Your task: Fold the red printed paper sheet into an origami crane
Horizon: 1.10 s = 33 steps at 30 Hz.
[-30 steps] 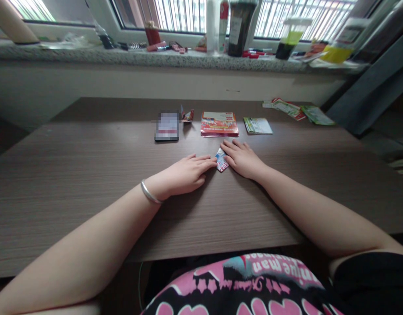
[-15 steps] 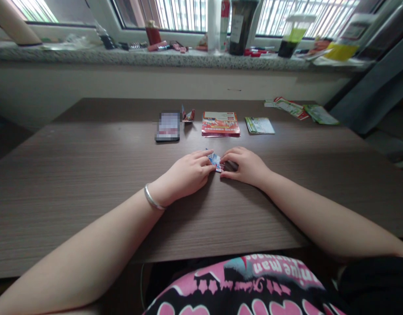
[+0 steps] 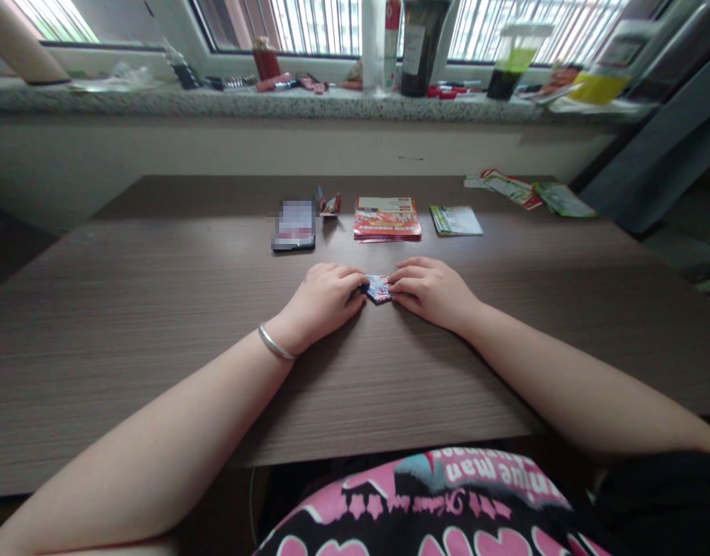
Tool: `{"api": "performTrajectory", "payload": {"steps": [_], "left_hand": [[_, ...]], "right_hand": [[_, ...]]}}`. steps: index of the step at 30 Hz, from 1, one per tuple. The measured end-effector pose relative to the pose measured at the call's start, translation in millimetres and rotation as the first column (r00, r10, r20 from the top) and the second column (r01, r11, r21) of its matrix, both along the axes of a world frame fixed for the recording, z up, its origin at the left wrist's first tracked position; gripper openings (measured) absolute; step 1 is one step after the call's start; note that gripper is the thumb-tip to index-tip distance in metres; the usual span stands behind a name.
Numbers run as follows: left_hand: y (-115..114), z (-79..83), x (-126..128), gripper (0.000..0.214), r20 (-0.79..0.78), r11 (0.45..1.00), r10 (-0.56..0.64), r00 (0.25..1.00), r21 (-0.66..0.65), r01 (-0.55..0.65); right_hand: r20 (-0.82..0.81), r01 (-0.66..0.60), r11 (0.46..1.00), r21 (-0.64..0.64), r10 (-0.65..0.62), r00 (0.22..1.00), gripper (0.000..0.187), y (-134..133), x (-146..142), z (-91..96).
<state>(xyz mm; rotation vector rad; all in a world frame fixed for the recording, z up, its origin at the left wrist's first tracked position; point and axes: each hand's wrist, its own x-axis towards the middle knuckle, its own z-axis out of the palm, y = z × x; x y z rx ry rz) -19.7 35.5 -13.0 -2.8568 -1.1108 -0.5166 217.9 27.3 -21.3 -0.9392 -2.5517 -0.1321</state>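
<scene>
A small folded piece of printed paper, blue and red, lies on the brown wooden table. My left hand, with a silver bangle on the wrist, curls its fingertips onto the paper's left side. On the right side, the fingers of my right hand press down flat on it. Most of the paper is hidden between the two hands.
Behind the hands lie a dark phone, a small folded paper shape, a red stack of leaflets and green-white leaflets. More leaflets sit far right. Bottles and jars crowd the stone windowsill.
The paper, a taller tilted shape a second ago, now lies smaller and flatter. Both hands have closed in over it, and the left fingers have curled.
</scene>
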Motion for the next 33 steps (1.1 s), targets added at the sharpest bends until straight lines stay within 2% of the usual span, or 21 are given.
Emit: {"api": "performTrajectory", "payload": {"steps": [3, 13, 22, 33], "left_hand": [[-1, 1.4, -1, 0.02, -0.026, 0.999, 0.045, 0.999, 0.032, -0.044], [1, 3.7, -5, 0.021, -0.028, 0.998, -0.051, 0.998, 0.027, 0.052], [-1, 5.0, -4, 0.024, -0.059, 0.997, -0.069, 0.996, 0.039, 0.071], [-2, 3.7, 4, 0.017, -0.09, 0.999, 0.0, 0.996, 0.052, 0.005]], "right_hand": [[-0.006, -0.002, 1.0, 0.009, 0.002, 1.0, 0.024, -1, -1, -0.1], [0.021, 0.045, 0.988, -0.145, -0.043, 0.999, 0.027, -5, 3, 7.2], [0.04, 0.081, 0.989, -0.122, -0.076, 0.996, 0.029, -5, 1, 5.1], [-0.074, 0.175, 0.956, -0.237, -0.198, 0.977, 0.012, 0, -7, 0.0]]}}
